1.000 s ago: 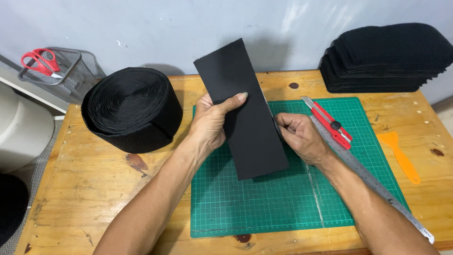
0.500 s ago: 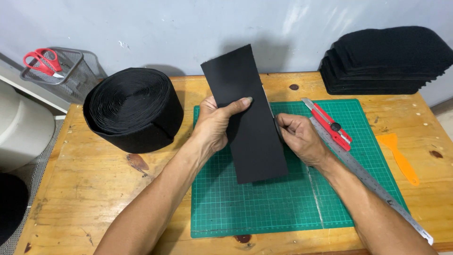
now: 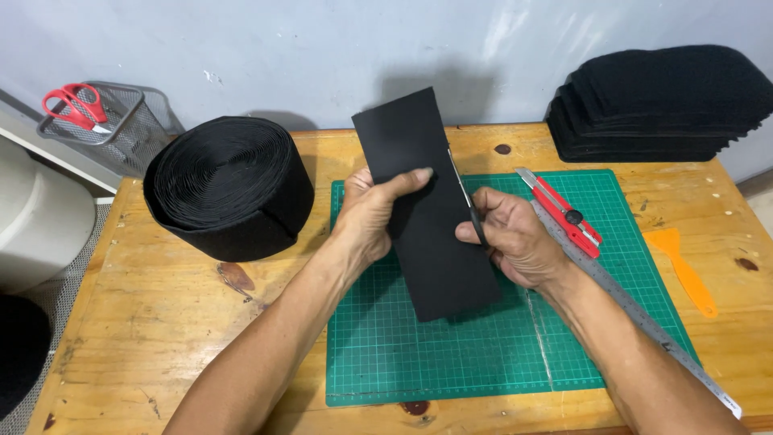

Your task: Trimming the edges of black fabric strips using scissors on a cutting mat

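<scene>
Hands: left hand (image 3: 372,219) grips the black felt strip (image 3: 431,205) at its left edge, thumb across the face; right hand (image 3: 515,242) pinches the right edge, holding it tilted above the green cutting mat (image 3: 483,354). Judgement: keep both grips level so the strip stays flat. Strip underside hidden; a thin pale line along its right edge is unidentifiable.

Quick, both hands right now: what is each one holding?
Left hand: closed on the left edge of the black sheet, thumb across its face.
Right hand: closed on the sheet's right edge, fingers pinching it.
</scene>
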